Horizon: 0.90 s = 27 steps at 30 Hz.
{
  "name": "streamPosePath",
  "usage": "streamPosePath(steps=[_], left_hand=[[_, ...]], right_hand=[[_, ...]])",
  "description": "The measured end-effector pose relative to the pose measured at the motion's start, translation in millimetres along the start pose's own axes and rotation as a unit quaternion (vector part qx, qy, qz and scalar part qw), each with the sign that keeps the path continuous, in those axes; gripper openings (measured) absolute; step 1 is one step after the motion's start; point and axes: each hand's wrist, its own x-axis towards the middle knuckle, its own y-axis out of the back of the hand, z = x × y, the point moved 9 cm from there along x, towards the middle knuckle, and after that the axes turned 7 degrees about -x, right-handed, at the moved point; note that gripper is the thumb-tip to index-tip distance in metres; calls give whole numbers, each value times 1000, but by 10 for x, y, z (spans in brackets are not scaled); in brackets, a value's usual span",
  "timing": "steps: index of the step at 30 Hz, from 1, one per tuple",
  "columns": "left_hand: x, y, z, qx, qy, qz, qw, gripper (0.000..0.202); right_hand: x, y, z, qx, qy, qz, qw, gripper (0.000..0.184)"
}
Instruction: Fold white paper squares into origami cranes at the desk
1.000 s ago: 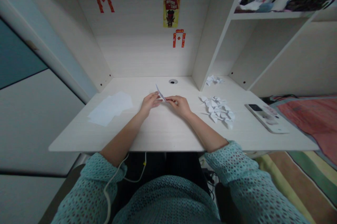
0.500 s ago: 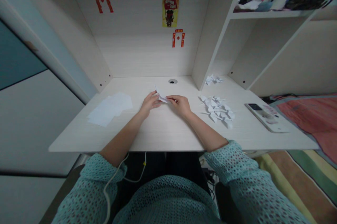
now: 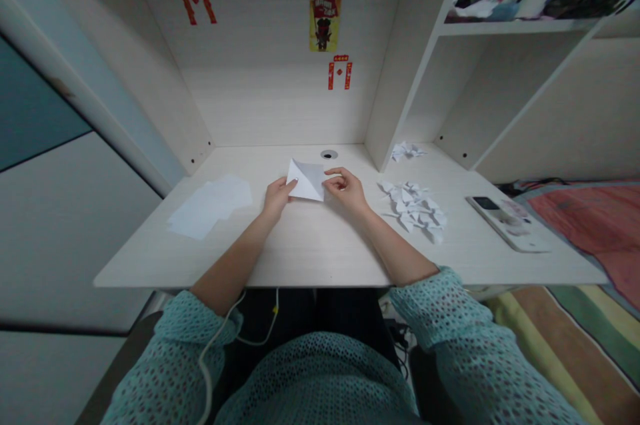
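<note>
My left hand (image 3: pixel 278 196) grips a white square of paper (image 3: pixel 309 182) by its left side, thumb pressed on top and fingers beneath. A diagonal crease crosses the sheet, so one half looks brighter and the other greyer. Close by the sheet's right edge is my right hand (image 3: pixel 347 190), its fingers bent and a gap showing between thumb and forefinger. Left of my hands lies a spread of flat white sheets (image 3: pixel 210 206). Beyond my right wrist sits a heap of small folded white paper pieces (image 3: pixel 414 208).
A smaller group of folded papers (image 3: pixel 407 150) lies by the upright divider (image 3: pixel 395 78). Farther right is a white phone-like flat object (image 3: pixel 507 224) near the desk's edge. A round cable hole (image 3: pixel 329 154) is at the back of the desk (image 3: pixel 310 252). A white cable (image 3: pixel 205 365) hangs beside my left sleeve.
The paper was narrow and folded, pinched by both hands; now it is opened out facing me. My right fingers have moved up and parted at its edge. My left thumb now lies on top.
</note>
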Motion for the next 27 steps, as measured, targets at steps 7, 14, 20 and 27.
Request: streamPosePath(steps=[7,14,20,27], left_hand=[[11,-39,5,-2,-13,-27,1000,40],[-3,-77,2,-126,45,-41,990,36],[-59,-158,26,-216,94,-81,969,35],[-129,-231,-10,-285,161,-93,941,29]], right_hand=[[60,159,128,65,-14,67,996,23],[29,21,-55,-25,51,-10,998,25],[68,-34,-15,41,56,-54,996,38],[29,-84,-19,68,27,-72,995,29]])
